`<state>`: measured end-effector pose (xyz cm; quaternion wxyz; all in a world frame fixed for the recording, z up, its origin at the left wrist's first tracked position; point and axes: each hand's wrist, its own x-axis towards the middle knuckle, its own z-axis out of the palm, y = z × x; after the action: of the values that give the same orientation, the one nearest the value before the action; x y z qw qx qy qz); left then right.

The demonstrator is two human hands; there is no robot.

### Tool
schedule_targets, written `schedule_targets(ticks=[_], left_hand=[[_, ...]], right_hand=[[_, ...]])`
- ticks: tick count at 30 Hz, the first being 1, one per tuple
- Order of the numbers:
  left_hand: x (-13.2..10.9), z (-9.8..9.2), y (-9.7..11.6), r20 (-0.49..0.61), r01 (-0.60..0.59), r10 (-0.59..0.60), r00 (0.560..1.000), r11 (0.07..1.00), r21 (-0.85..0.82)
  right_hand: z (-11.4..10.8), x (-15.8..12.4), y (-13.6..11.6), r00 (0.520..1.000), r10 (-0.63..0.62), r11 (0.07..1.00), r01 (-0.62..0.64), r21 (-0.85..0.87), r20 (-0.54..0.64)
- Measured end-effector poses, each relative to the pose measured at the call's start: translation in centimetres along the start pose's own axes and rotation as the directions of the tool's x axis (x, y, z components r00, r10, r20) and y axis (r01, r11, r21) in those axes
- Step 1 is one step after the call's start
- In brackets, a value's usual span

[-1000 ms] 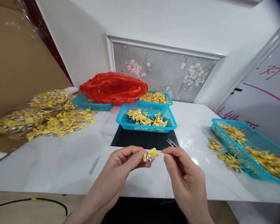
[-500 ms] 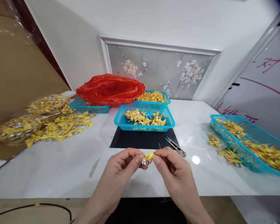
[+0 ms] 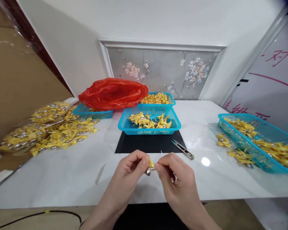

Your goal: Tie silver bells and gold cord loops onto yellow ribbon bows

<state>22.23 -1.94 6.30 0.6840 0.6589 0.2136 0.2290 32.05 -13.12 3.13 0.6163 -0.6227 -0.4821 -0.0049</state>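
Observation:
A small yellow ribbon piece (image 3: 151, 164) with a silver bead (image 3: 148, 172) is pinched between the thumb and index finger of my left hand (image 3: 134, 169). My right hand (image 3: 176, 172) is closed in a pinch at the ribbon's right end, its fingertips touching it. A thin needle-like sliver (image 3: 161, 151) shows just above the right index finger; its lower part is hidden. Past my hands, thread snips (image 3: 183, 149) lie on the edge of a black mat (image 3: 139, 144). Behind them stands a blue basket (image 3: 148, 131) with several yellow ribbon pieces inside.
On the left lies a heap of yellow beaded ribbons (image 3: 62, 131), partly in clear plastic. A red plastic bag (image 3: 112, 94) rests over a blue basket (image 3: 93, 113) at the back. Another blue basket (image 3: 261, 153) stands right, with loose ribbon pieces (image 3: 241, 157) beside it.
The ribbon piece has turned between my fingers, so less of it shows. My right fingertips have drawn slightly left and down. The view has shifted a little.

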Motion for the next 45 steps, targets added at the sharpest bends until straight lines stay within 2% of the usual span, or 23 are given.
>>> schedule_targets(ticks=[6, 8, 11, 16, 18, 21, 23, 27, 29, 33, 36, 41, 45], left_hand=[[0.6, -0.3, -0.7, -0.139, -0.021, 0.003, 0.990, 0.992, -0.127], [0.8, -0.5, -0.7, -0.176, -0.039, 0.014, 0.984, 0.989, -0.143], [0.6, -0.7, -0.6, -0.161, -0.034, 0.014, 0.987, 0.992, -0.121], [-0.1, -0.3, -0.6, -0.127, -0.043, 0.035, 0.991, 0.997, -0.061], [-0.3, -0.1, -0.6, -0.122, -0.035, 0.026, 0.992, 0.997, -0.073], [-0.3, 0.3, -0.4, -0.141, 0.009, -0.030, 0.990, 0.989, -0.150], [-0.2, 0.5, -0.3, -0.146, 0.046, -0.078, 0.986, 0.976, -0.210], [0.1, 0.8, -0.2, -0.128, 0.108, -0.147, 0.981, 0.956, -0.274], [0.3, 0.8, -0.4, -0.149, 0.116, -0.163, 0.975, 0.953, -0.281], [0.3, 0.8, -1.0, -0.219, 0.091, -0.148, 0.964, 0.963, -0.253], [0.2, 0.9, -1.5, -0.265, 0.046, -0.098, 0.959, 0.979, -0.196], [0.1, 0.7, -2.2, -0.293, -0.021, -0.009, 0.956, 0.995, -0.100], [0.0, 0.3, -2.0, -0.240, -0.002, -0.022, 0.971, 0.995, -0.097]], right_hand=[[1.0, -1.1, 0.5, 0.983, -0.136, 0.991, 0.132, -0.037, -0.120], [0.9, -1.2, 0.6, 0.986, -0.106, 0.994, 0.103, -0.029, -0.127], [0.3, -0.7, 0.5, 0.995, 0.000, 1.000, 0.000, -0.001, -0.100], [-0.3, 0.7, 0.0, 0.988, 0.136, 0.985, -0.143, 0.098, 0.079], [0.0, 0.7, -0.1, 0.988, 0.116, 0.985, -0.128, 0.117, 0.107], [0.9, 0.2, 0.0, 0.998, 0.041, 0.992, -0.046, 0.120, 0.047], [1.5, -0.3, 0.3, 0.999, 0.046, 0.990, -0.047, 0.130, 0.008], [1.6, -1.0, 0.8, 0.986, 0.165, 0.974, -0.157, 0.166, -0.034], [1.4, -1.1, 0.9, 0.971, 0.238, 0.954, -0.232, 0.188, -0.013], [1.5, -1.4, 0.7, 0.925, 0.353, 0.892, -0.379, 0.247, 0.143], [2.2, -1.6, 0.4, 0.896, 0.386, 0.859, -0.436, 0.268, 0.221], [2.7, -1.5, 0.0, 0.912, 0.356, 0.878, -0.401, 0.262, 0.205], [2.0, -1.4, 0.0, 0.938, 0.282, 0.916, -0.326, 0.233, 0.203]])
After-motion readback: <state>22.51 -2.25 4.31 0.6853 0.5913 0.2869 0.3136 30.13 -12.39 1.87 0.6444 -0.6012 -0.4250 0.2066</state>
